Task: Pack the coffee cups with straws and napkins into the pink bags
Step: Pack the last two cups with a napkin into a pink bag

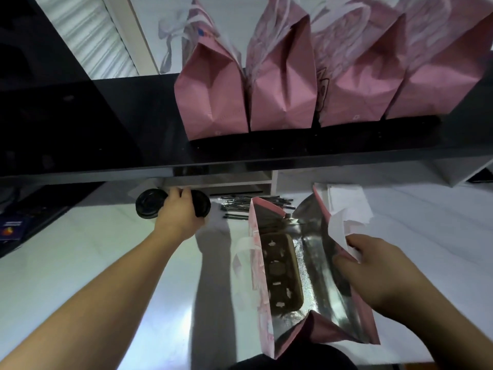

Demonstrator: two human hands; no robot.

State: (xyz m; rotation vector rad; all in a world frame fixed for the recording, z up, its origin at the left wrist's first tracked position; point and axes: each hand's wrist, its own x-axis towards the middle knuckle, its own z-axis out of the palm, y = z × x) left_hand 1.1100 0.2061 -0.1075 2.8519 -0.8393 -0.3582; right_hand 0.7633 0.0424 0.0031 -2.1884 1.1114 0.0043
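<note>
Head view: cup [201,206] under left hand [179,212]

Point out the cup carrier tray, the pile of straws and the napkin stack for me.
cup carrier tray [282,273], head view, on its brown middle inside the open bag.
pile of straws [237,208], head view, on the black straws left of the bag.
napkin stack [346,198], head view, on the top white sheet.

Café takeaway packing counter.
Filled pink bags [213,89] line a black shelf [266,148] at 12 o'clock; straws [240,206] and napkins [349,201] lie on the white counter [80,236] below.
</note>
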